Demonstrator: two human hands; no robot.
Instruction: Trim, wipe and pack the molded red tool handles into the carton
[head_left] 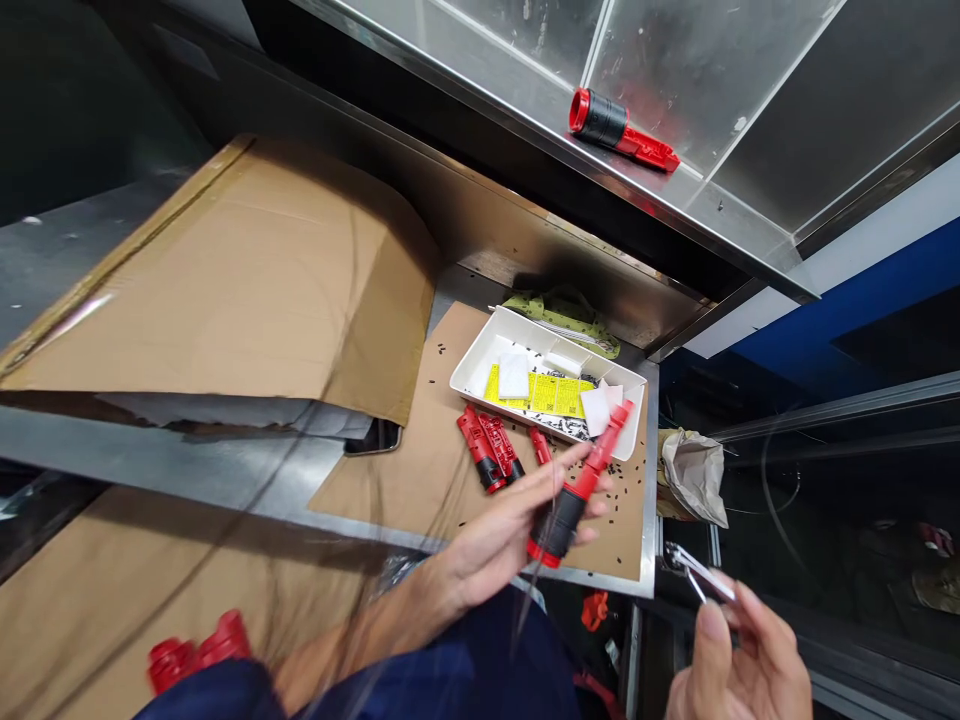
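Observation:
Across the fingers of my left hand (pixel 499 545) lies a red and black plastic housing (pixel 564 522), its narrow red end pointing up and away over the white tray. My left thumb and fingers are around it. At the lower right, my right hand (pixel 742 650) pinches a small silver nail clipper (pixel 703 578) between thumb and fingers, with its lever raised. The two hands are apart. Beyond the left hand, a few similar red and black housings (pixel 480 448) lie on the cardboard sheet, beside a smaller red piece (pixel 540 447).
A white tray (pixel 471 365) holds yellow labels, white pads and many small black bits. Black bits are scattered over the cardboard sheet (pixel 420 490). A large carton (pixel 247 280) stands left. One housing (pixel 607 122) rests on the metal shelf above. A paper bag (pixel 694 475) hangs right.

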